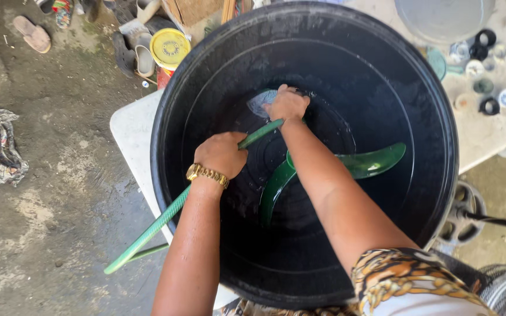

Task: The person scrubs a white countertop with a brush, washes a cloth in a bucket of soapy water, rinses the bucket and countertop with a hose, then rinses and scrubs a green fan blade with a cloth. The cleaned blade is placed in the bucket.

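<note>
Hose point(165, 219) | your left hand point(222, 153) wraps tight around it | your right hand point(288, 104) presses a cloth point(260, 100) inside the black tub point(382, 88)

A round yellow printed tin lid point(170, 48) lies beyond the tub's rim.

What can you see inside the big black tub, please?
Inside the black tub lie green fan blades. The left hand holds a green hose; the right hand presses a grey blade, partly covering it.
</note>
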